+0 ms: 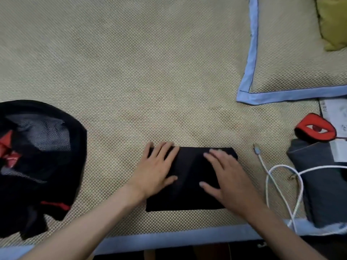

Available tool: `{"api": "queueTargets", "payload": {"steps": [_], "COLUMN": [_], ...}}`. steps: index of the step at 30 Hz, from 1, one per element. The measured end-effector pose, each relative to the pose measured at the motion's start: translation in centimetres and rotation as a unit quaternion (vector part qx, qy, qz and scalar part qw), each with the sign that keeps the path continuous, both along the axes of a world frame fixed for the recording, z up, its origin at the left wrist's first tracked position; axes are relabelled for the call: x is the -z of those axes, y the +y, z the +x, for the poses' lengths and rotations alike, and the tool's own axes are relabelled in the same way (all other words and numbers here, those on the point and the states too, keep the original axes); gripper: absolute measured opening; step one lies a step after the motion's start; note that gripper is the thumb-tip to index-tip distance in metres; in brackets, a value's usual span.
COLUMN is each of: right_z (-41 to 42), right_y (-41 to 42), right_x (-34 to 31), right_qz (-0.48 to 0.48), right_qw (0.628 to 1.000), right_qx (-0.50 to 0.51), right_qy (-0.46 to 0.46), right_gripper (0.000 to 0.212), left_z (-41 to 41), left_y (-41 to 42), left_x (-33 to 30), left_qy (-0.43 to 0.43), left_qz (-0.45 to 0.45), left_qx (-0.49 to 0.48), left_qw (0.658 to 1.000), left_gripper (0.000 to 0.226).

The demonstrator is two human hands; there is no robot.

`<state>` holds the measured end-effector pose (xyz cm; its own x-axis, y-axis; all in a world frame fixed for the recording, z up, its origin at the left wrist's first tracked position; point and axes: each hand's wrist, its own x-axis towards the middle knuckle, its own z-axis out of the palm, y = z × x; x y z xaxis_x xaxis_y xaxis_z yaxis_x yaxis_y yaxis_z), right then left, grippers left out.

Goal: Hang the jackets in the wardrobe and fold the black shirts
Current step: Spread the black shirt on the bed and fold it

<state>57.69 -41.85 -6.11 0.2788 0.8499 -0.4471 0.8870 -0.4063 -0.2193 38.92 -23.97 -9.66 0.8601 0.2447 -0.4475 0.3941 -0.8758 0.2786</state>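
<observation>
A black shirt (189,192) lies folded into a compact rectangle on the woven bed mat (131,81), near its front edge. My left hand (156,169) rests flat on the shirt's left end, fingers spread. My right hand (225,173) presses flat on its right half, fingers apart. Neither hand grips the cloth. A black jacket (37,166) with mesh lining and red patches lies crumpled at the left edge of the mat.
A pillow (293,53) with blue trim sits at the back right, a yellow-green cushion (332,21) behind it. A white cable (277,177), a grey folded cloth (323,190), a red eye-print pouch (315,129) and papers (336,113) lie at right. The mat's blue border (169,239) runs along the front.
</observation>
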Motion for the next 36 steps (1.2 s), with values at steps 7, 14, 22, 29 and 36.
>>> {"api": "queueTargets", "payload": {"steps": [7,14,22,29,36], "right_z": [4.0,2.2,-10.1,-32.9,-56.8], "right_y": [4.9,11.9,25.6,34.9,36.4], "right_x": [1.7,-10.0,-32.9,-46.0,-52.4], "right_qz": [-0.192,-0.118,0.047,0.137,0.147], "right_qw": [0.965,0.951,0.950,0.870,0.739], "right_qx": [0.066,0.059,-0.083,-0.284,-0.471], "right_qy": [0.168,0.281,0.299,0.379,0.458], "right_gripper": [0.037,0.034,0.019,0.022,0.025], "left_z": [1.8,-5.1,-23.0,-47.0,-64.1], "left_y": [4.1,9.5,14.8,10.6,-1.2], "left_x": [0.2,-13.9,-36.8,-52.5,-62.2], "left_qy": [0.048,-0.036,-0.212,-0.261,-0.262], "left_qz": [-0.309,-0.323,-0.201,-0.042,0.100], "left_qx": [-0.172,-0.271,-0.406,-0.570,-0.716], "left_qw": [0.934,0.906,0.866,0.778,0.640], "left_gripper": [0.029,0.018,0.020,0.016,0.018]}}
